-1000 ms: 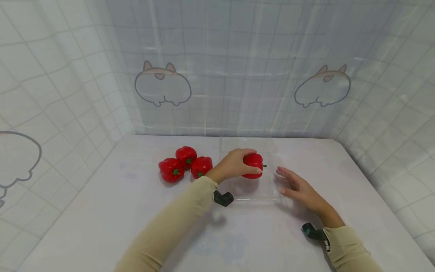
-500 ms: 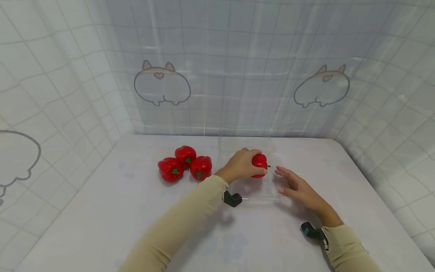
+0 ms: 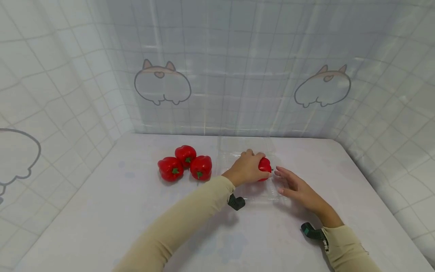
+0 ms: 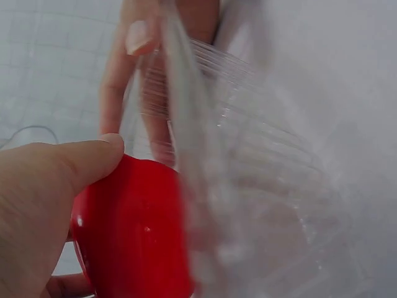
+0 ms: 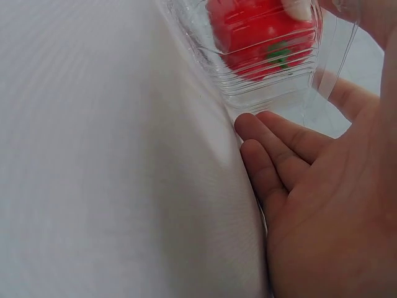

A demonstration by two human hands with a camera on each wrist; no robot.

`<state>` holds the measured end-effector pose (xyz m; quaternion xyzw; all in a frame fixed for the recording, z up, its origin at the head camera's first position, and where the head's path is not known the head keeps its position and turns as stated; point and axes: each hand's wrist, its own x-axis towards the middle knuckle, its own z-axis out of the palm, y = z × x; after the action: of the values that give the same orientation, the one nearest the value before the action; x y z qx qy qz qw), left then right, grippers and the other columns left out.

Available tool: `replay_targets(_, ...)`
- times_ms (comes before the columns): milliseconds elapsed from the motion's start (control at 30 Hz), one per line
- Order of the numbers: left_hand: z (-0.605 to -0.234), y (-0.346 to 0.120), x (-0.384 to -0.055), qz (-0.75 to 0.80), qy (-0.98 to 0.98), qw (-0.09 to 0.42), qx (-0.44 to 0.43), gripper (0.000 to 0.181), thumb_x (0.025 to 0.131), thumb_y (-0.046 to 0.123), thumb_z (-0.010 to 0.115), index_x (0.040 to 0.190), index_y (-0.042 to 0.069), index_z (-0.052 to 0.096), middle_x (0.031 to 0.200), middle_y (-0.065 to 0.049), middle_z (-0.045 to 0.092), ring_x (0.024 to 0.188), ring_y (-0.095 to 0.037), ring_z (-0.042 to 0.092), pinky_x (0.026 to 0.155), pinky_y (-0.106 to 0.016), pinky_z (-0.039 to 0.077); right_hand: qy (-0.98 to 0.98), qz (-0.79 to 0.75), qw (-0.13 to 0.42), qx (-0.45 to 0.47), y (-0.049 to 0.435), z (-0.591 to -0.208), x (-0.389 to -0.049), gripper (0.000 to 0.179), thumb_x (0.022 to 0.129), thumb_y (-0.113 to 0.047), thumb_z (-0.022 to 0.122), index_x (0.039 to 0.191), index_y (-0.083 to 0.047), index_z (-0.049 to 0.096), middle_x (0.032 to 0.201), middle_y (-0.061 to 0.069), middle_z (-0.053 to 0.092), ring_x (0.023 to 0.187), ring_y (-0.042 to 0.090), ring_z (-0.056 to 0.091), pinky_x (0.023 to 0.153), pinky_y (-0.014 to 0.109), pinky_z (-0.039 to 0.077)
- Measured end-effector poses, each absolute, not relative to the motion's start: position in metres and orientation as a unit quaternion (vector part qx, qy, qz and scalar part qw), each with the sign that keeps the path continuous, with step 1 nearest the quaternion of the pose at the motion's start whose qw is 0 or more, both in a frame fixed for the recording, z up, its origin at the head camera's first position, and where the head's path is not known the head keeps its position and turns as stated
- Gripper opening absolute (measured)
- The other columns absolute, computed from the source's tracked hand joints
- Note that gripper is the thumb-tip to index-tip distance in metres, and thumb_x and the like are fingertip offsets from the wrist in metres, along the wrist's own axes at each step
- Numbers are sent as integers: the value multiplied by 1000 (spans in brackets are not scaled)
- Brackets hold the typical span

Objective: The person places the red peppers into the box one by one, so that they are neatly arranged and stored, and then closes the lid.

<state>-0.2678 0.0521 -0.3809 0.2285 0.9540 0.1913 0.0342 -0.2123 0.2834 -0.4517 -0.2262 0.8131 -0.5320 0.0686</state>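
My left hand (image 3: 248,169) grips a red bell pepper (image 3: 264,168) inside a clear plastic container (image 3: 249,192), toward its right wall. The pepper's green stem (image 5: 279,54) points right, and the right wrist view shows it through the ribbed wall. In the left wrist view the thumb lies along the top of the pepper (image 4: 139,230). My right hand (image 3: 300,190) is at the container's right side, fingers loosely spread and its back fingers resting on the table. Its fingertips (image 5: 249,123) lie right at the foot of the container wall (image 5: 248,99).
Left of the container, several red bell peppers are clustered: one at the back (image 3: 185,154), one at the left (image 3: 170,170) and one at the right (image 3: 201,168). The container's clear lid (image 3: 245,144) lies folded back behind it. A tiled-pattern curtain (image 3: 238,75) surrounds the white table (image 3: 102,226).
My left hand has carried the bell pepper to the right across the container, then slightly down toward its right wall. My right hand has stayed almost still.
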Motion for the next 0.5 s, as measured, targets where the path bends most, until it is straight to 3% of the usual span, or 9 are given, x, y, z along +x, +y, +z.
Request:
replay_targets(133,-386,54,-268,181,955,41,230,66,85,56,71,140,23,54,121,-6,54,108,-21,51,78,-32,55,816,-529,69,-221,283,-452,-212,73,97,-16,65,159,-13,27,157,16,36,144,39,32,113,41,34)
replay_targets(367,-384,53,-269,192,948,67,243,67,86,54,72,141,21,53,121,-7,54,107,-22,53,77,-31,55,818,-527,70,-220,284,-452,-212,74,97,-19,66,159,-14,26,157,14,36,145,37,33,113,34,34)
replay_targets(500,-377,50,-270,193,944,94,250,70,85,52,73,145,22,51,123,-6,54,107,-21,54,78,-31,55,818,-528,72,-218,283,-450,-211,74,97,-17,65,159,-14,26,157,16,35,144,39,33,108,58,34)
